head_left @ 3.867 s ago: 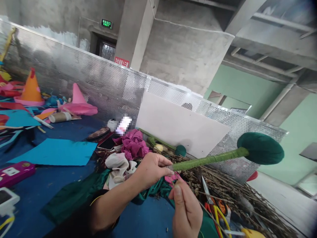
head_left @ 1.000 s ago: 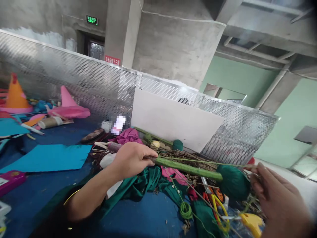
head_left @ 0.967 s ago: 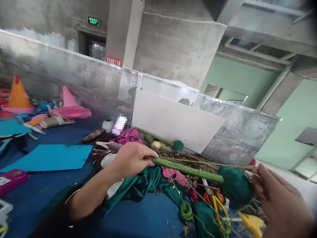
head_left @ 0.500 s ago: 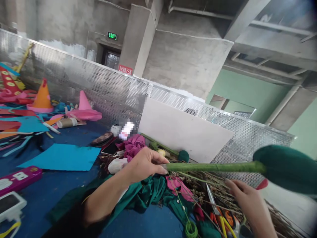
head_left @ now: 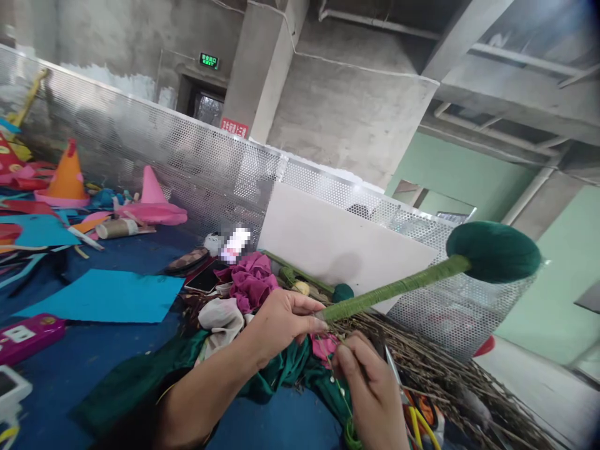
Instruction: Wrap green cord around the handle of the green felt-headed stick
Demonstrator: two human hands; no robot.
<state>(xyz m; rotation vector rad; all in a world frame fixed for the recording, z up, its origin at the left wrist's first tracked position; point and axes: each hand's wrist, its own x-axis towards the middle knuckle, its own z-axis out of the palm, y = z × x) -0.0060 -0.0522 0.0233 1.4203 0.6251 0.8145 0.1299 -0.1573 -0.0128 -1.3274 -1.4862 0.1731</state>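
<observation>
My left hand (head_left: 276, 322) pinches the lower end of a green-wrapped stem (head_left: 394, 289) between thumb and fingers. The stem slants up to the right and ends in a dark green, cloth-covered oval head (head_left: 497, 253). Just below it, my right hand (head_left: 370, 390) is closed, with a thin green string (head_left: 345, 400) at its thumb and fingertips. That string runs down to a small green coil (head_left: 351, 435), partly hidden by the right hand. Beneath the hands lies dark green cloth (head_left: 269, 375). A scrap of pink cloth (head_left: 323, 347) shows between the hands.
Dry stalks (head_left: 450, 356) and scissors with yellow handles (head_left: 424, 428) lie at right. A white board (head_left: 337, 237) leans on the perforated metal panel (head_left: 187, 150). Purple cloth (head_left: 255, 281), a blue sheet (head_left: 107, 294), cone hats (head_left: 68, 175) and a purple power strip (head_left: 30, 337) are leftward.
My right hand has moved left and down from below the stem, closing on the string near my left hand. The stem's head end has swung up and left.
</observation>
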